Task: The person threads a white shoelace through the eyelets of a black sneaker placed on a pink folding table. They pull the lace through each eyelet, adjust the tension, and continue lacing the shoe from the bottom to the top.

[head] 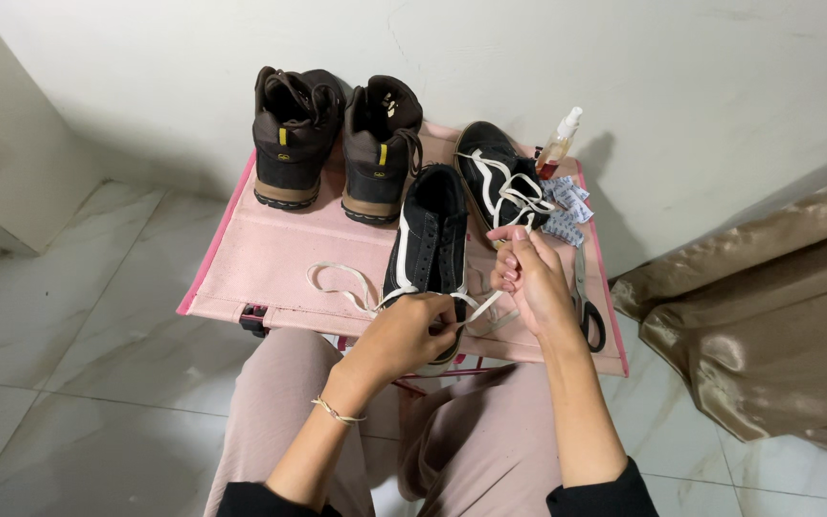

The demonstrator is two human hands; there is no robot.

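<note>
White lace (478, 308) stretched between left hand (411, 330) and right hand (525, 273).

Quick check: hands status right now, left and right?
Left hand: closed, pinching the white lace at the black sneaker.
Right hand: closed on the lace's other end.

Blk sneaker (430, 239) w/ white lace (341, 282); brown boots (337, 144), yellow tabs; pink table (270, 258); beige trousers (270, 402)

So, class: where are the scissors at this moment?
In the head view, the scissors lie on the pink table's right edge, just beyond the right hand, below the small packets.
</note>
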